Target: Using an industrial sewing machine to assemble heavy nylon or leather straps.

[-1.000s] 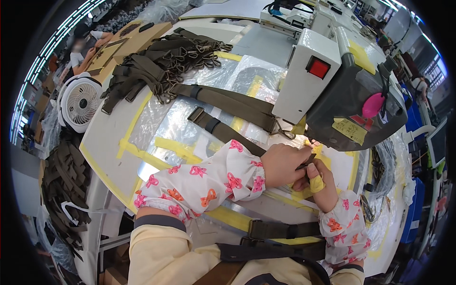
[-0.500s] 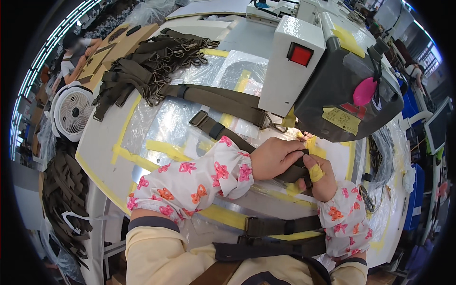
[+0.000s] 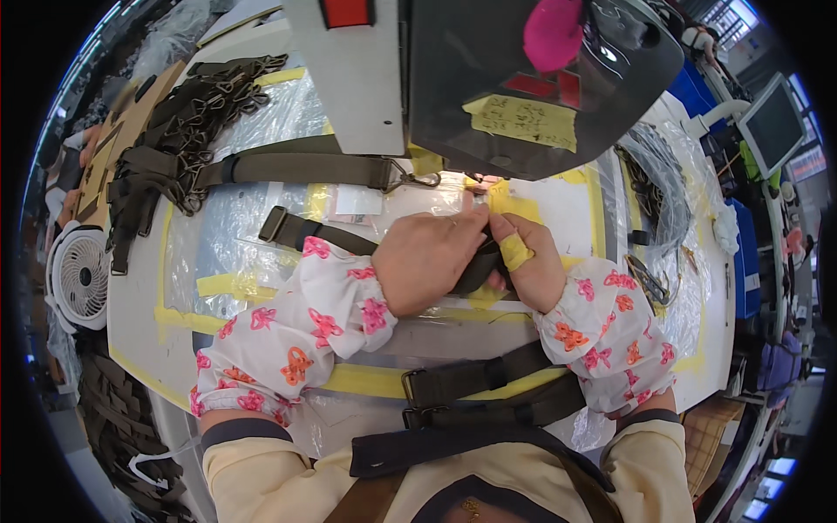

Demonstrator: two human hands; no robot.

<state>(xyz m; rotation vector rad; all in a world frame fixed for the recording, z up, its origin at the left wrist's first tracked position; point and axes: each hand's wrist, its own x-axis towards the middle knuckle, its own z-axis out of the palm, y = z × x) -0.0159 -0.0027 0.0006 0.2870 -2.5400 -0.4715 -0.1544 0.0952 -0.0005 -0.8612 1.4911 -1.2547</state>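
Just in front of the sewing machine head [image 3: 514,87], my two hands grip a dark olive webbing strap [image 3: 473,270]. My left hand [image 3: 429,260] is closed on it, thumb and fingers pinched together. Against it, my right hand [image 3: 534,266] pinches the same strap, with yellow tape [image 3: 516,253] wrapped round its thumb. A strap end with a metal slide buckle [image 3: 275,225] runs out to the left from under my left hand. Beyond lies another olive strap [image 3: 305,168] with a metal snap hook [image 3: 410,179] close to the machine. The pinched fingertips partly hide the fold of webbing.
A pile of olive straps with metal hooks [image 3: 174,131] lies at the far left. More straps with buckles [image 3: 471,379] cross the table's near edge. Scissors [image 3: 647,281] and a plastic bag [image 3: 658,192] are at right. A white fan [image 3: 80,275] stands left.
The head view has shifted, so the machine looms nearer and higher and the piles sit further left. My hands have drawn closer together, fingertips nearly meeting over the strap.
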